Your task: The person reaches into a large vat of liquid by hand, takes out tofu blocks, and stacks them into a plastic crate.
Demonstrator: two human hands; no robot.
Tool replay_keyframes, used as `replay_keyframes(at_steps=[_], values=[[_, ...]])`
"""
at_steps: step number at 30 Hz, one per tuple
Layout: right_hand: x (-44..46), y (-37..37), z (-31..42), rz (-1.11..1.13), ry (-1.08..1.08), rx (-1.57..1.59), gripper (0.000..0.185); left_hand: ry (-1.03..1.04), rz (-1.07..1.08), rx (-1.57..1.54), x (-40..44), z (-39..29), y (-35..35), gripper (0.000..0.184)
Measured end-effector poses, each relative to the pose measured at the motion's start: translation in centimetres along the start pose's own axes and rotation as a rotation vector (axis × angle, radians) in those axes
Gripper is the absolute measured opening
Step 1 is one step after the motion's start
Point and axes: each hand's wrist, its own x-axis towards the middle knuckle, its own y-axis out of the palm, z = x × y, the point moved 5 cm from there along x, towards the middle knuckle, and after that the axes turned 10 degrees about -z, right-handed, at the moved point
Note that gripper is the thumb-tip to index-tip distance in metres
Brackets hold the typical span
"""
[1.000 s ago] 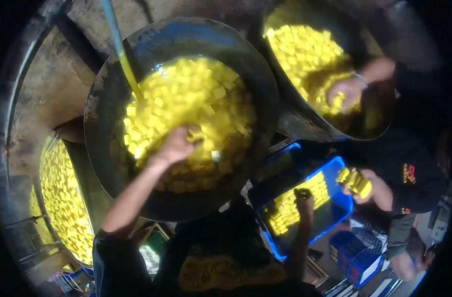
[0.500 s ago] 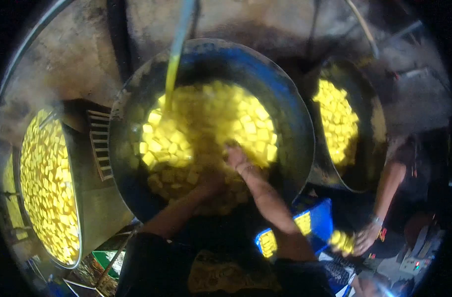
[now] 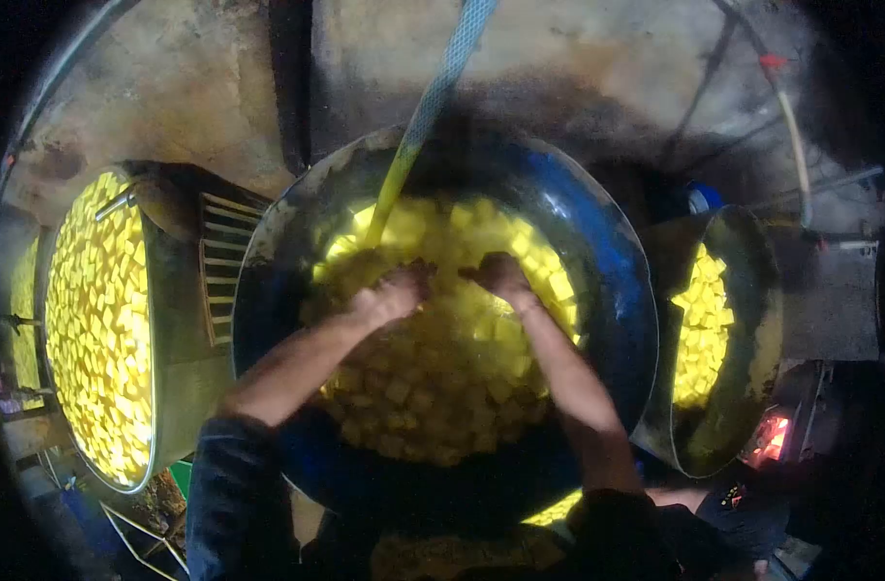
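Observation:
A large, wide round pan (image 3: 612,252) in front of me holds many yellow tofu-like cubes (image 3: 544,266) in cloudy liquid. Both hands hang over the middle of the pan, facing each other with a gap between them. My left hand (image 3: 402,290) has loosely bent fingers pointing right, with nothing seen in them. Opposite it, my right hand (image 3: 500,278) looks loosely open too, thumb side to the left, holding nothing I can see. Steam and shadow blur the fingertips. Beyond my left hand, a blue mesh hose (image 3: 433,102) dips into the liquid, its lower part yellow.
At left stands a big vat (image 3: 154,387) full of yellow cubes, beside a slatted rack (image 3: 231,257). On the right, a tilted pan (image 3: 752,290) holds more cubes. Fire (image 3: 774,438) glows below it. Another person's dark clothing (image 3: 743,508) shows at lower right.
My left hand has come up from low in the pan into plain sight. My right hand has shifted slightly right. The view has shifted; the other person's hand and most of the blue crate are hidden.

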Motion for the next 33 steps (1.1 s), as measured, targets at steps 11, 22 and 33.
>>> replay_keyframes(at_steps=[11, 22, 33], values=[[9.3, 8.2, -2.8, -0.333, -0.082, 0.364, 0.039, 0.767, -0.353, 2.314, 0.8, -0.2, 7.2, 0.051], [-6.3, 3.4, 1.5, -0.092, -0.101, 1.468, 0.059, 1.150, 0.277, 1.467, 7.4, -4.8, -1.2, 0.042], [-8.3, 2.7, 6.2, -0.500, -0.439, 0.680, 0.047, 0.765, 0.275, 0.647, 5.2, 3.1, -2.1, 0.041]])
